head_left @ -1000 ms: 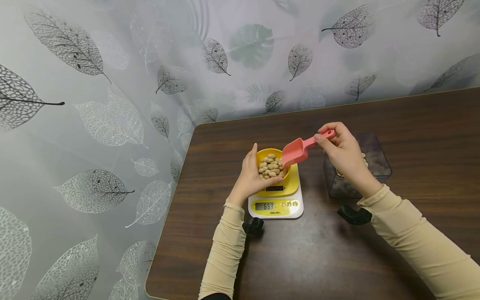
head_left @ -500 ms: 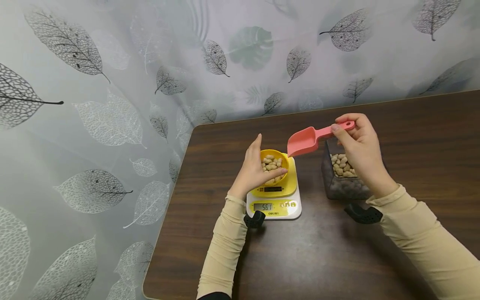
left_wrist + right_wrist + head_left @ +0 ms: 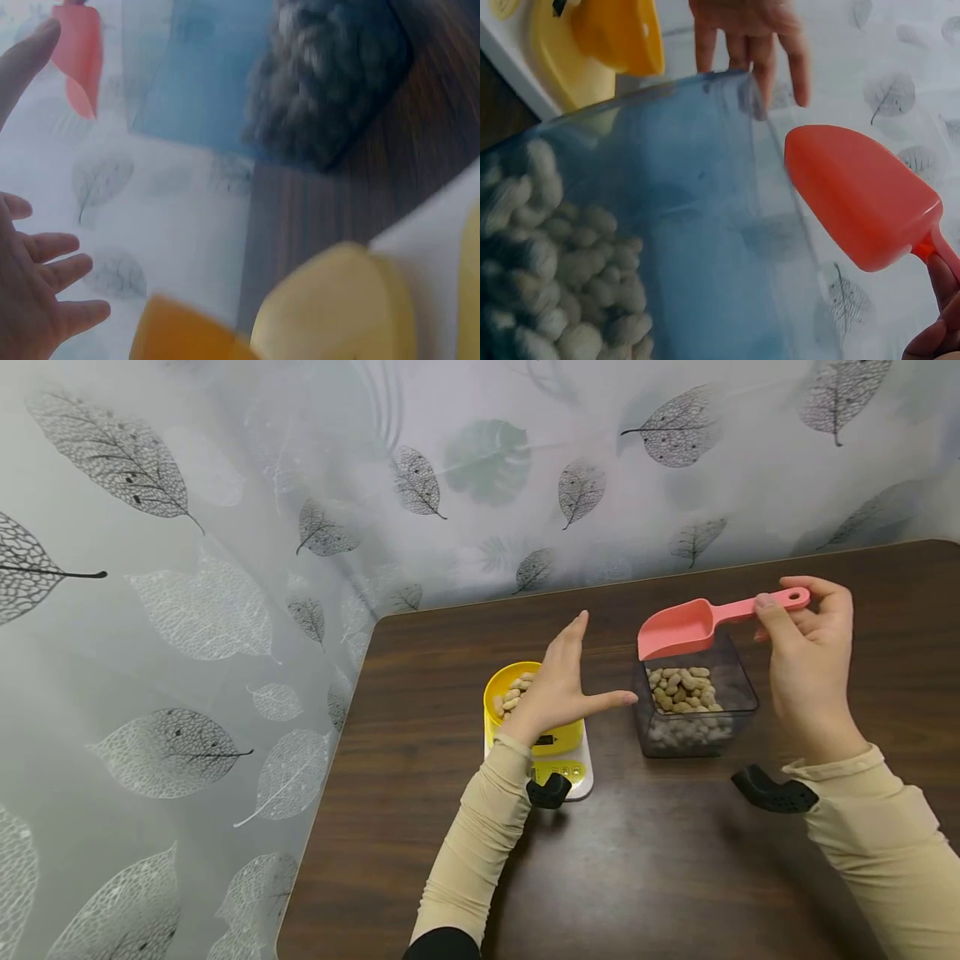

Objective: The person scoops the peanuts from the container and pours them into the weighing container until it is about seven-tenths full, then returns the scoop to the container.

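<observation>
My right hand [image 3: 813, 668] pinches the handle of a pink scoop [image 3: 678, 628], which is held over the back of a clear dark-tinted box [image 3: 693, 737] part filled with peanuts [image 3: 682, 690]. In the right wrist view the scoop [image 3: 862, 195] looks empty. My left hand [image 3: 555, 685], fingers straight and thumb spread, is in the air between the yellow bowl [image 3: 492, 689] and the box, holding nothing. Peanuts lie in the bowl, which sits on a yellow and white kitchen scale [image 3: 577, 768]; the left hand and wrist hide part of both, and the display.
A dark wooden table [image 3: 637, 868] bears the scale and box. Behind it and to the left hangs a pale curtain-like sheet [image 3: 225, 610] printed with leaves. A black wrist mount [image 3: 776, 789] sticks out below the right wrist, another [image 3: 550, 791] below the left.
The pink scoop has gone from the yellow bowl rightward to the box with my right hand. My left hand has let go of the bowl and moved right. The scale's reading dropped before its display was covered.
</observation>
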Available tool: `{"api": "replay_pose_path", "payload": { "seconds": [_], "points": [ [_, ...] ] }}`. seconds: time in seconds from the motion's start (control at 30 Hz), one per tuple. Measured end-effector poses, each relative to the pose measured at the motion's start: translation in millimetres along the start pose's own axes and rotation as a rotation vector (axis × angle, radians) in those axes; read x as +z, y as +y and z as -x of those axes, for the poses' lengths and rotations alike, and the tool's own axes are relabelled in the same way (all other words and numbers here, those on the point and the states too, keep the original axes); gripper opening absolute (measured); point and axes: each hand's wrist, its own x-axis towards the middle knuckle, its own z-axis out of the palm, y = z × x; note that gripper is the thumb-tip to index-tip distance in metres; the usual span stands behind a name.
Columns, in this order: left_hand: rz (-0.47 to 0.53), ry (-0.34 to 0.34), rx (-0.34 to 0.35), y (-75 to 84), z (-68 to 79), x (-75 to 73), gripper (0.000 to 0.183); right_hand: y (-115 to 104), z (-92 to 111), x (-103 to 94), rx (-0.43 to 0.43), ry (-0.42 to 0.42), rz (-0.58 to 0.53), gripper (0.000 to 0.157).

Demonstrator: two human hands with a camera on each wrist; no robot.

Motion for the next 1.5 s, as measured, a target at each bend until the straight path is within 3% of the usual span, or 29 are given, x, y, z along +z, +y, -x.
{"api": "replay_pose_path", "payload": {
  "seconds": [0.27,0.47,0.8,1.0,1.17,1.33,1.5],
  "points": [
    [-0.026,-0.058,0.028,16.7,-9.1,21.9,0.113,10.5,2.7,-21.1,0.063,0.081,0.020,0.034],
    [-0.027,-0.089,0.056,20.9,-11.0,36.4,0.112,20.6,7.6,-35.7,0.136,0.044,0.184,0.034],
    [-0.027,-0.109,0.026,21.0,-9.3,48.6,0.111,32.1,12.8,-40.9,0.178,-0.070,0.479,0.031],
    [-0.034,-0.108,0.023,22.7,-10.2,51.7,0.109,34.6,15.8,-43.6,0.140,-0.167,0.639,0.029],
    [-0.045,-0.110,0.011,23.3,-9.3,52.1,0.108,36.8,20.6,-44.9,0.093,-0.213,0.769,0.038],
    [-0.042,-0.104,0.020,22.7,-9.3,52.5,0.108,39.0,23.7,-45.2,0.021,-0.206,0.748,0.037],
    [-0.039,-0.101,0.025,22.6,-8.9,53.0,0.107,41.5,26.1,-44.7,-0.022,-0.134,0.788,0.040]
  ]
}}
